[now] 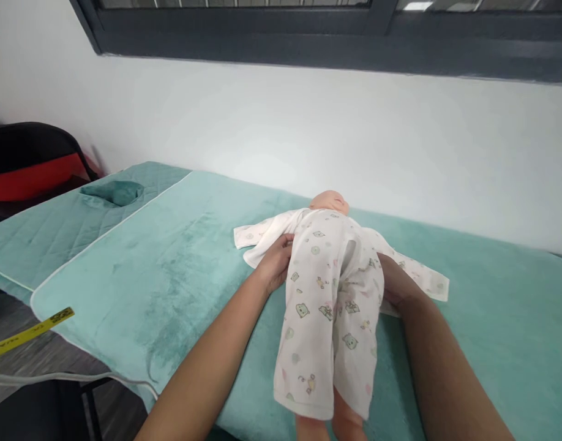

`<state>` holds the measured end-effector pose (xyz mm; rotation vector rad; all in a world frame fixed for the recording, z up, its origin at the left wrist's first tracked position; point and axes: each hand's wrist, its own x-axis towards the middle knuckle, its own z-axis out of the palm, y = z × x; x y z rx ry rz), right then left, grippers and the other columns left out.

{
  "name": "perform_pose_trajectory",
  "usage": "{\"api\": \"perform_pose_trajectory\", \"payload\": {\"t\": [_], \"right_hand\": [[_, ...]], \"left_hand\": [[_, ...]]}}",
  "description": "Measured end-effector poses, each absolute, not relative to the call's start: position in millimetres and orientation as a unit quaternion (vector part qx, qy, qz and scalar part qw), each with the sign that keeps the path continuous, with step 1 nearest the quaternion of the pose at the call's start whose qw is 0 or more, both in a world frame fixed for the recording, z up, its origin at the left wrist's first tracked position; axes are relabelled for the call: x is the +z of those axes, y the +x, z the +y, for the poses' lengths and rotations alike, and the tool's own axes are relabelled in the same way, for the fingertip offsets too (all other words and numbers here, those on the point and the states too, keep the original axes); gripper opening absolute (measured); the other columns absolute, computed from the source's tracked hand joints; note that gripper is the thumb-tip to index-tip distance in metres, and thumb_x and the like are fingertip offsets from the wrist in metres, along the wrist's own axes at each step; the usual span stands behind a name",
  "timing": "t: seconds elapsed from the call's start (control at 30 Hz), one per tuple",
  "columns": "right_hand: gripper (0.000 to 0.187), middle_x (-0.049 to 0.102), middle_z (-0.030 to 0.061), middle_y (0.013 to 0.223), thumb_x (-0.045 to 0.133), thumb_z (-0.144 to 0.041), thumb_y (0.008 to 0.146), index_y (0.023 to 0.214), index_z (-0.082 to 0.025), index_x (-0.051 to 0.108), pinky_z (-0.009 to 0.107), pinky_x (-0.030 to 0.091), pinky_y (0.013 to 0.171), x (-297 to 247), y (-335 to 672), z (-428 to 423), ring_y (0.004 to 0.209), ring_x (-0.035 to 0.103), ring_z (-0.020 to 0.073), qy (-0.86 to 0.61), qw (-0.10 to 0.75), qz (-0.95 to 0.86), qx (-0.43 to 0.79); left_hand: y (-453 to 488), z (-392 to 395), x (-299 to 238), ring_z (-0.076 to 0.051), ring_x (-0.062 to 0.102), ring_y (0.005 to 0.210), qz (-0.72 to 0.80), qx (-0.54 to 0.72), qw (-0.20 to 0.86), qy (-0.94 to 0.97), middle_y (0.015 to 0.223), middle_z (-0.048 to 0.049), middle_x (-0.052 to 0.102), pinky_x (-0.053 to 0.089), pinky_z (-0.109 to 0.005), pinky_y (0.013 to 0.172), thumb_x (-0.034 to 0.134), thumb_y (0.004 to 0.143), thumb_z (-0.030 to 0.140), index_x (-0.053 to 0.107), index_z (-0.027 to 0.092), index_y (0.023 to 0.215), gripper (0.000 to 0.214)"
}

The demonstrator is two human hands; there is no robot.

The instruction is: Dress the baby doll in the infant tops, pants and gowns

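- Doll: lies on its back across the towel, head toward the wall, legs toward the camera; bare feet stick out of the trouser legs at the lower edge of the view.
- Shirt: white, printed, on the doll; both sleeves spread flat to either side.
- Pants: white with small animal prints, on the doll's legs; waist up at the belly, legs side by side.
- Left hand: at the doll's left-of-view side, touching the waist of the pants; fingers pressed together and curled against the cloth. Whether they pinch it cannot be told.
- Right hand: at the opposite side of the waist, mostly hidden behind the pants; grip cannot be told.
- Towel: teal plush, white-edged, under the doll and both forearms.
- Pad: teal, quilted, beneath the towel, showing at left.
- Cloth: teal, crumpled, on the pad's far corner, well apart from the doll.
- Tape: yellow measuring strip, lower left, off the towel.
- Chair: black and red, far left.
- Wall: white, under a dark window frame.
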<state>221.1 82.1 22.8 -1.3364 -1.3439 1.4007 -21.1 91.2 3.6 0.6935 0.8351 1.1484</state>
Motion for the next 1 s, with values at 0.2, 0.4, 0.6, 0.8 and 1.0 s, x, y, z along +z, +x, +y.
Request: {"api": "perform_pose_trajectory", "payload": {"t": [0.2, 0.4, 0.6, 0.8, 1.0], "right_hand": [[0.021, 0.077, 0.0076, 0.086, 0.078, -0.033, 0.061, 0.079, -0.022, 0.076, 0.047, 0.055, 0.09, 32, 217, 79, 0.095, 0.069, 0.0326, -0.528, 0.368, -0.525, 0.557], [0.019, 0.077, 0.0097, 0.09, 0.077, -0.034, 0.062, 0.078, -0.022, 0.076, 0.047, 0.054, 0.09, 35, 218, 77, 0.095, 0.069, 0.033, -0.529, 0.361, -0.545, 0.541], [0.029, 0.075, 0.0108, 0.101, 0.073, -0.037, 0.067, 0.089, -0.02, 0.077, 0.05, 0.052, 0.091, 19, 223, 85, 0.096, 0.067, 0.0332, -0.535, 0.371, -0.6, 0.464], [0.033, 0.073, 0.0137, 0.108, 0.064, -0.037, 0.073, 0.095, -0.016, 0.076, 0.048, 0.051, 0.09, 5, 223, 94, 0.108, 0.062, 0.0363, -0.563, 0.355, -0.69, 0.285], [0.023, 0.073, 0.0116, 0.105, 0.055, -0.032, 0.076, 0.086, -0.02, 0.072, 0.046, 0.049, 0.092, -10, 225, 107, 0.103, 0.063, 0.0323, -0.623, 0.356, -0.659, 0.228]], "left_hand": [[-21, 92, 2, -0.014, 0.063, 0.064, 0.365, 0.529, 0.704, 0.302, 0.075, -0.0018, 0.068, 0.051, -0.025, 0.058, 0.074, 0.069, 0.015, 0.061, 0.017, 0.092, 0.027], [-22, 92, 2, -0.014, 0.062, 0.065, 0.356, 0.487, 0.72, 0.342, 0.073, -0.0037, 0.068, 0.049, -0.027, 0.063, 0.079, 0.067, 0.022, 0.065, 0.015, 0.087, 0.025], [-17, 86, 9, -0.011, 0.054, 0.06, 0.411, 0.521, 0.661, 0.35, 0.068, 0.0008, 0.061, 0.041, -0.023, 0.057, 0.075, 0.069, 0.026, 0.059, 0.016, 0.08, 0.021], [-9, 83, 13, -0.009, 0.046, 0.057, 0.462, 0.551, 0.606, 0.34, 0.064, 0.0041, 0.052, 0.036, -0.022, 0.052, 0.065, 0.074, 0.024, 0.049, 0.018, 0.073, 0.017], [-6, 84, 13, -0.01, 0.046, 0.058, 0.499, 0.553, 0.585, 0.32, 0.066, 0.0035, 0.05, 0.033, -0.021, 0.051, 0.061, 0.078, 0.022, 0.046, 0.019, 0.073, 0.015]]}}
